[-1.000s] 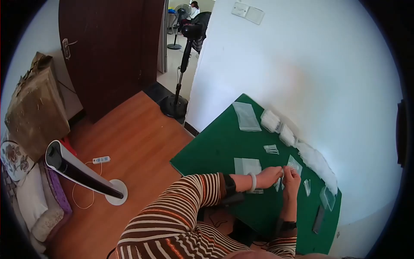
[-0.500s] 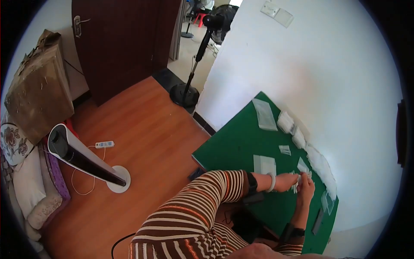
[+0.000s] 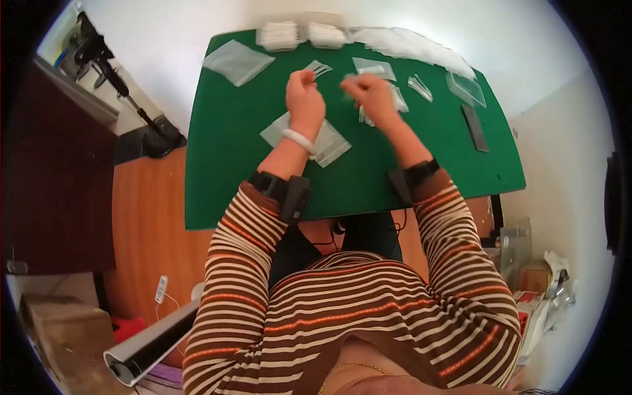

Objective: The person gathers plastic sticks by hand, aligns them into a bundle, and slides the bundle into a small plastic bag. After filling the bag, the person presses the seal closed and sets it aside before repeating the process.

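My left hand [image 3: 305, 102] is raised over the green table, its fingers curled. Whatever may be in them is hidden. A few thin white sticks [image 3: 319, 68] lie just beyond its fingertips. Beneath its wrist is a flat clear plastic bag [image 3: 332, 146]. My right hand [image 3: 374, 99] is closed and blurred, with a pale smear at its fingertips that I cannot make out. Around it are more white sticks [image 3: 399, 99], a small clear bag [image 3: 374, 68] with sticks on it, and another small group of sticks [image 3: 419, 87] to the right.
Along the green table's [image 3: 230, 164] back stand two stacks of white sticks [image 3: 279, 36] [image 3: 326, 35] and a pile of clear bags [image 3: 411, 49]. A larger bag [image 3: 238, 62] lies back left. At right are a clear lid-like tray [image 3: 466, 89] and a dark grey bar [image 3: 474, 128].
The view has swung round to face the table squarely. My hands, together over the sticks before, are now apart, the left one nearer the group of sticks at the back.
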Action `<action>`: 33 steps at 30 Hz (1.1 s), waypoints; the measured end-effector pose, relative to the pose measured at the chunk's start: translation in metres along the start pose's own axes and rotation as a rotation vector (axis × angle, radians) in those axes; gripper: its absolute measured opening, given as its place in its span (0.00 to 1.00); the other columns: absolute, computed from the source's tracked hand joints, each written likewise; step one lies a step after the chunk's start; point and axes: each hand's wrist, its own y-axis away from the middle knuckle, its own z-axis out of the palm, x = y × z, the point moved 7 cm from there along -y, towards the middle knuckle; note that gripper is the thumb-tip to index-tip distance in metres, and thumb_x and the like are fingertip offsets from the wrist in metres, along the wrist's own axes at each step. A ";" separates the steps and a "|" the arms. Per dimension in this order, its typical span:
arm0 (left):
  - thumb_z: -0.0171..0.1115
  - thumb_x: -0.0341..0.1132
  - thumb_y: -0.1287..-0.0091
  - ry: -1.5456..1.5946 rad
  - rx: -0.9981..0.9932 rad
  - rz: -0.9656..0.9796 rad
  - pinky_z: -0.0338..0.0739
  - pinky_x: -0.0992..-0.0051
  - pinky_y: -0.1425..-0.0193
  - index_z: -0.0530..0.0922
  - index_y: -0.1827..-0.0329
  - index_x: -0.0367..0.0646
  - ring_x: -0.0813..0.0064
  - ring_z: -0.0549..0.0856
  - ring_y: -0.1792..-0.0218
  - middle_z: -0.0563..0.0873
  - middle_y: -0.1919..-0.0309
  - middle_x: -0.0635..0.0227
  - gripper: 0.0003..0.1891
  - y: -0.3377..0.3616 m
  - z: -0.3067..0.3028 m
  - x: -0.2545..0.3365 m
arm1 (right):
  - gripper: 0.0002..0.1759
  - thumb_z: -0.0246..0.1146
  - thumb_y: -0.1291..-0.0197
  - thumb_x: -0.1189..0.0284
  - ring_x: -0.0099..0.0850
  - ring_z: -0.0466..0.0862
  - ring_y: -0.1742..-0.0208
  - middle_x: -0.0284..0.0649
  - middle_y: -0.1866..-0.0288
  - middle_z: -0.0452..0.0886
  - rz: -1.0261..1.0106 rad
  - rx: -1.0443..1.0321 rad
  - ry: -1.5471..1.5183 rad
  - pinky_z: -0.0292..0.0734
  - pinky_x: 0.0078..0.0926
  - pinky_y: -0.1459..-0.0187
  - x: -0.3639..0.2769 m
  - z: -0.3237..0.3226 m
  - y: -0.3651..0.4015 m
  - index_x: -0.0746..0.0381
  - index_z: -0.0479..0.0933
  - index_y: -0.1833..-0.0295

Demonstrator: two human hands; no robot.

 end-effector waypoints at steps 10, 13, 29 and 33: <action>0.49 0.19 0.33 0.056 -0.372 0.013 0.78 0.68 0.41 0.74 0.39 0.34 0.61 0.85 0.47 0.84 0.48 0.52 0.19 0.026 0.025 0.004 | 0.13 0.70 0.40 0.64 0.21 0.80 0.79 0.35 0.72 0.84 0.223 -0.194 -0.170 0.74 0.23 0.77 0.023 0.018 -0.008 0.65 0.87 0.61; 0.48 0.20 0.31 0.085 -0.432 -0.018 0.77 0.69 0.40 0.73 0.36 0.34 0.61 0.84 0.45 0.84 0.46 0.51 0.20 0.028 0.029 0.006 | 0.13 0.69 0.39 0.65 0.21 0.80 0.79 0.35 0.71 0.85 0.217 -0.185 -0.190 0.74 0.22 0.76 0.027 0.021 0.002 0.66 0.86 0.59; 0.48 0.31 0.22 0.235 -0.684 -0.311 0.77 0.77 0.53 0.76 0.42 0.38 0.78 0.82 0.59 0.83 0.57 0.68 0.12 0.037 0.037 0.012 | 0.11 0.66 0.35 0.69 0.19 0.79 0.74 0.34 0.71 0.83 0.278 -0.249 -0.586 0.76 0.19 0.70 0.034 0.023 0.002 0.68 0.84 0.59; 0.49 0.34 0.21 0.188 -0.754 -0.348 0.74 0.83 0.60 0.77 0.49 0.40 0.85 0.78 0.66 0.81 0.62 0.74 0.10 0.043 0.039 0.018 | 0.12 0.68 0.36 0.69 0.20 0.80 0.71 0.34 0.68 0.84 0.293 -0.284 -0.650 0.77 0.19 0.67 0.030 0.021 0.002 0.68 0.84 0.56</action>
